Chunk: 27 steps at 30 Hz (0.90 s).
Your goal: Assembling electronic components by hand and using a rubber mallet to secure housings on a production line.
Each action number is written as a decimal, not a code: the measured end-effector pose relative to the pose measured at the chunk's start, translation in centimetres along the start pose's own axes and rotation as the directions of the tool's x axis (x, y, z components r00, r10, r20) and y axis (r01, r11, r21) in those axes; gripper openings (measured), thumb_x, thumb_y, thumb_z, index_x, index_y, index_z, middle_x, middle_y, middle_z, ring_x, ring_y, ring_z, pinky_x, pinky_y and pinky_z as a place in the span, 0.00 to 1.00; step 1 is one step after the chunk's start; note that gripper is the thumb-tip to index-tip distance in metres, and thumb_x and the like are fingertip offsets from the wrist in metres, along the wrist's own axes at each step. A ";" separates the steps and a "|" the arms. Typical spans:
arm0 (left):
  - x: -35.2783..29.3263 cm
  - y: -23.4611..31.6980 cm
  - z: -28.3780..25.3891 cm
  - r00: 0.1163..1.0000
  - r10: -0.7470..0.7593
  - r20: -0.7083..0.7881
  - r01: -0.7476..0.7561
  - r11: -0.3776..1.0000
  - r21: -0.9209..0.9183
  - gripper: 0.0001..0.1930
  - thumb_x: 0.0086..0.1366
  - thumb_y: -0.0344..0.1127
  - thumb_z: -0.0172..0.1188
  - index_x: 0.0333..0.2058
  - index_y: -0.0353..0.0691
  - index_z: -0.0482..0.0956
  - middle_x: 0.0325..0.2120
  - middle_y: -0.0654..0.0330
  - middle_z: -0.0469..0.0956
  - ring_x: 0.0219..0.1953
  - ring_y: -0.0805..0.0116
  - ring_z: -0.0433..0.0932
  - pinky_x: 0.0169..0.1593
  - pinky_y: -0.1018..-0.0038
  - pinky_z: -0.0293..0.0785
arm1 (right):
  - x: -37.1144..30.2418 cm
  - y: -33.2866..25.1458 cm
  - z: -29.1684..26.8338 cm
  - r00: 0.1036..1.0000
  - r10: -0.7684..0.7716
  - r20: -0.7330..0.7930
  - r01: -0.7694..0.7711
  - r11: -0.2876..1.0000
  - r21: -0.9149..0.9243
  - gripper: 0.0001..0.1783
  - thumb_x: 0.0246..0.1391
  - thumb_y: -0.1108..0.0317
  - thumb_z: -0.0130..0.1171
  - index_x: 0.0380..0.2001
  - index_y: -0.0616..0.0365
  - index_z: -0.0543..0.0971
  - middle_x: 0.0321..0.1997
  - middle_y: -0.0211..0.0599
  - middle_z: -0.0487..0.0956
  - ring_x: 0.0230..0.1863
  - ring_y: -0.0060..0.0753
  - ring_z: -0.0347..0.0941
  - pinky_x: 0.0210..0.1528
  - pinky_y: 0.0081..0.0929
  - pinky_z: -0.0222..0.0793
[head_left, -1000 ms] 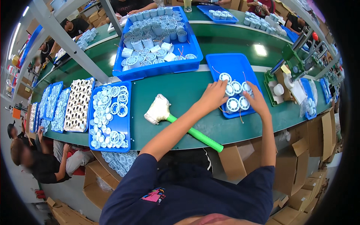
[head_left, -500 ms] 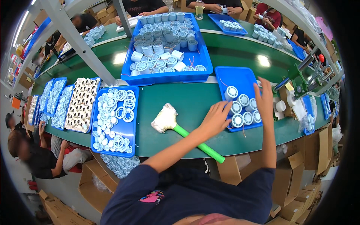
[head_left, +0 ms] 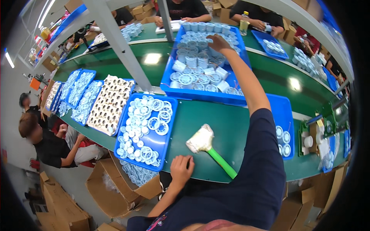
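My right hand (head_left: 219, 43) reaches far over the big blue crate (head_left: 204, 95), its fingers bent down among the pale blue cylindrical housings (head_left: 191, 61). Whether they grip one is hidden. By the table's near edge my left hand (head_left: 182, 169) rests with curled fingers and nothing plainly in it. To its right lies a mallet with a green handle (head_left: 221, 162) and a white wrapped head (head_left: 201, 139). A smaller blue tray (head_left: 279, 109) at the right holds several housings (head_left: 286, 136); my right sleeve covers part of it.
Left of the mallet, a blue tray (head_left: 152, 148) holds pale rings and caps. Beyond it stand a white tray with dark holes (head_left: 111, 100) and trays of small parts (head_left: 84, 104). A metal post (head_left: 125, 54) rises behind. A green press (head_left: 330, 115) stands right; people sit across the line.
My right hand has moved from the small tray to the big crate. My left hand has drawn back from the small tray to the near edge. The whole view has swung leftward.
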<state>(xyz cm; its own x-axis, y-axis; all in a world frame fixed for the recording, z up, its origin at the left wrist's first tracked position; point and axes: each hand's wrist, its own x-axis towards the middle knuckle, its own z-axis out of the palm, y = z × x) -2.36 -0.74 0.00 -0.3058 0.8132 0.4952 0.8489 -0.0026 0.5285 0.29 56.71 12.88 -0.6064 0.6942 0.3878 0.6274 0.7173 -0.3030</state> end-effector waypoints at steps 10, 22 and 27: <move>-0.2 -0.1 -0.2 1.000 -0.012 -0.009 0.011 1.000 -0.019 0.08 0.58 0.29 0.70 0.36 0.40 0.82 0.27 0.58 0.76 0.29 0.58 0.77 0.33 0.63 0.71 | 4.3 -0.2 2.7 0.952 -0.068 0.299 0.162 0.939 -0.304 0.13 0.58 0.72 0.60 0.46 0.48 0.85 0.51 0.46 0.84 0.56 0.54 0.79 0.58 0.46 0.75; 0.4 0.0 -0.4 0.999 -0.010 -0.033 0.009 1.000 -0.024 0.07 0.56 0.26 0.69 0.34 0.41 0.82 0.24 0.59 0.76 0.26 0.58 0.75 0.31 0.64 0.69 | 5.7 0.4 3.6 0.969 0.038 0.243 0.016 0.976 -0.217 0.14 0.54 0.69 0.63 0.43 0.62 0.85 0.48 0.57 0.84 0.50 0.59 0.82 0.53 0.49 0.77; 0.1 -0.1 0.0 1.000 -0.001 -0.026 0.000 1.000 -0.028 0.07 0.57 0.30 0.70 0.35 0.41 0.83 0.25 0.59 0.76 0.27 0.58 0.75 0.31 0.64 0.70 | 7.6 2.4 4.3 0.965 0.204 0.163 -0.156 0.951 -0.267 0.16 0.60 0.71 0.54 0.48 0.60 0.85 0.56 0.57 0.82 0.58 0.59 0.80 0.59 0.50 0.77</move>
<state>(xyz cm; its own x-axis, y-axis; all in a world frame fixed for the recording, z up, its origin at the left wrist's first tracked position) -2.48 -0.64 -0.01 -0.3177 0.7975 0.5129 0.8367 -0.0186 0.5473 -4.91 63.96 11.35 -0.5371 0.8261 0.1705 0.8216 0.5581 -0.1160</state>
